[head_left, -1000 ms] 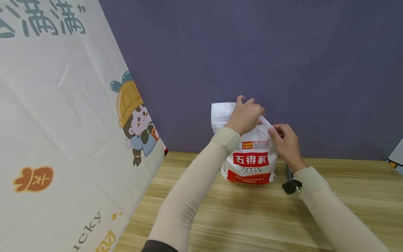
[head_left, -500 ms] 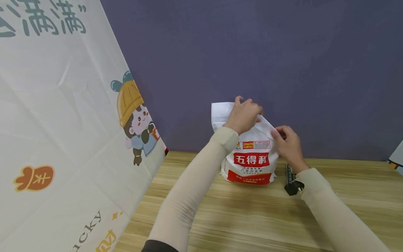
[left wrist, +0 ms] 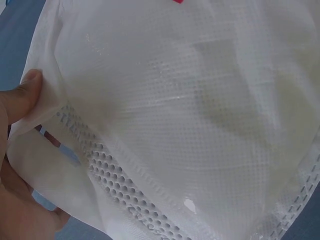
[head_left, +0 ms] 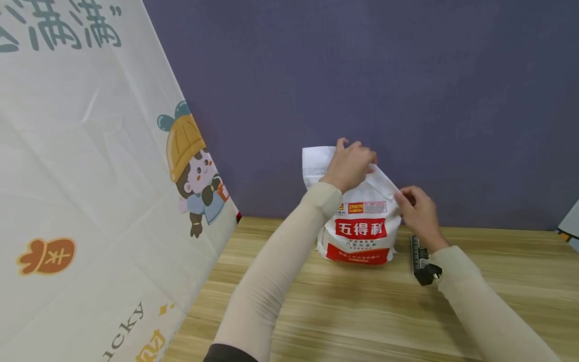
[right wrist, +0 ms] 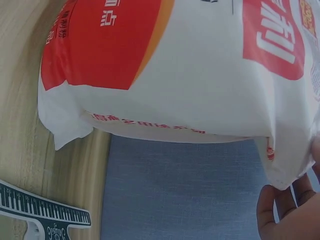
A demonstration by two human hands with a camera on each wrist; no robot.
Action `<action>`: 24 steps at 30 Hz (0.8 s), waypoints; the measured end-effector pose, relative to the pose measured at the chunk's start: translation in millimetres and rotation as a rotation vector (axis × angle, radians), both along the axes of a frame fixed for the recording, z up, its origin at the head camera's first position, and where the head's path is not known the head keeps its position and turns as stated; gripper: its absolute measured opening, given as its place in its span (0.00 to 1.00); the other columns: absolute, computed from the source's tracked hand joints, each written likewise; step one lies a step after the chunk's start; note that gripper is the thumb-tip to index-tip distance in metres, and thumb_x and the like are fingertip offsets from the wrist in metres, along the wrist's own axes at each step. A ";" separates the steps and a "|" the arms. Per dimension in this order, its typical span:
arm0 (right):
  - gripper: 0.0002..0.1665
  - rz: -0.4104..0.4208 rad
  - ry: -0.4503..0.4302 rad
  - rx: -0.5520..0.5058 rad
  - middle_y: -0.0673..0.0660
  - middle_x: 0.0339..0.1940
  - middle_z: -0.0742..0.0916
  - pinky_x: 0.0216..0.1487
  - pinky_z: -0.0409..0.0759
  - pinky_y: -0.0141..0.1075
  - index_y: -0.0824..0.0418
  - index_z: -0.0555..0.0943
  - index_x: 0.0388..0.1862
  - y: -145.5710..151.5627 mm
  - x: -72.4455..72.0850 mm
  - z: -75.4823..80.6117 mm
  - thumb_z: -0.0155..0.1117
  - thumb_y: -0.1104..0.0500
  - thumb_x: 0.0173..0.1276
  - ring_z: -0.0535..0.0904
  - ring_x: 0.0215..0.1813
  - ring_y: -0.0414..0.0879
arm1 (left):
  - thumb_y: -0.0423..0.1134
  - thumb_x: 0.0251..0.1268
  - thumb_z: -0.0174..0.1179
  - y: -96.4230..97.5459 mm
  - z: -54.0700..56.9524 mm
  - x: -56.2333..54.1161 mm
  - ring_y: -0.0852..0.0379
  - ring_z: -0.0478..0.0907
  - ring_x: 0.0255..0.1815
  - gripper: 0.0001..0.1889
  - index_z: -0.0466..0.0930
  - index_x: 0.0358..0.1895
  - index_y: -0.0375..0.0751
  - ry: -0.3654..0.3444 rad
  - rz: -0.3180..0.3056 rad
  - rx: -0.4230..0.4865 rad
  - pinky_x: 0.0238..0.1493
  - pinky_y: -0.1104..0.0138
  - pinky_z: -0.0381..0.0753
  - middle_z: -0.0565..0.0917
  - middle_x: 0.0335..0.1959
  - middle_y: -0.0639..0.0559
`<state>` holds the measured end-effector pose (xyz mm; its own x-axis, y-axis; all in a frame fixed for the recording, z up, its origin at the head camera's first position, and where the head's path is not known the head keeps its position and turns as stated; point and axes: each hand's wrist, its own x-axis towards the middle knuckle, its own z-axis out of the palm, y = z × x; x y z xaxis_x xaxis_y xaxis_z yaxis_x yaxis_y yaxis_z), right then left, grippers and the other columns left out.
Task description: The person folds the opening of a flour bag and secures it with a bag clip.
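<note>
A white flour bag (head_left: 360, 231) with red printed panels stands upright on the wooden table, its top part flattened. My left hand (head_left: 350, 165) grips the bag's top edge. In the left wrist view, the thumb (left wrist: 26, 96) lies on the white cloth, beside a dotted band and a gap in the folded top. At the bag's upper right corner, my right hand (head_left: 418, 213) pinches the edge between thumb and fingers. The right wrist view shows the fingers (right wrist: 266, 202) at that corner, partly cut off by the frame. Right of the bag lies a black clip (head_left: 421, 265) with a piano-key pattern.
A dark blue-grey partition (head_left: 384, 75) rises directly behind the bag. On the left hangs a white sheet (head_left: 104, 166) with cartoon prints. The wood-grain table (head_left: 344, 311) extends in front and to the right. A pale object (head_left: 571, 223) pokes in at the right edge.
My right hand has shifted a little right and down, with the bag's upper right corner drawn along. The left hand stays almost where it was, still holding the top edge.
</note>
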<state>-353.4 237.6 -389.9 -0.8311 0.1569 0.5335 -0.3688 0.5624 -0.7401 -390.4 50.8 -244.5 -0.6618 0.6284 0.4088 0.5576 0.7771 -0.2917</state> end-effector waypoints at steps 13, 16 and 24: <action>0.20 0.004 -0.055 -0.002 0.62 0.36 0.79 0.26 0.76 0.29 0.64 0.74 0.47 2.4 3.1 -1.9 0.52 0.48 0.71 0.74 0.34 0.50 | 0.49 0.67 0.55 -1.3 -0.1 -0.5 0.64 0.73 0.52 0.11 0.81 0.50 0.62 -0.004 -0.007 0.000 0.66 0.53 0.50 0.81 0.47 0.67; 0.20 -0.003 -0.070 0.008 0.61 0.37 0.79 0.26 0.76 0.30 0.63 0.75 0.47 3.9 2.4 -3.2 0.51 0.47 0.71 0.74 0.35 0.50 | 0.49 0.67 0.55 -1.5 -0.2 -0.5 0.64 0.74 0.51 0.11 0.80 0.50 0.62 -0.007 -0.009 -0.002 0.66 0.54 0.50 0.81 0.47 0.67; 0.21 -0.047 -0.114 0.041 0.61 0.38 0.79 0.29 0.72 0.34 0.62 0.74 0.47 7.9 2.4 -7.3 0.49 0.46 0.72 0.72 0.37 0.51 | 0.48 0.67 0.55 -2.8 -0.1 1.2 0.65 0.76 0.50 0.11 0.81 0.50 0.60 -0.011 -0.022 0.001 0.67 0.56 0.52 0.82 0.47 0.66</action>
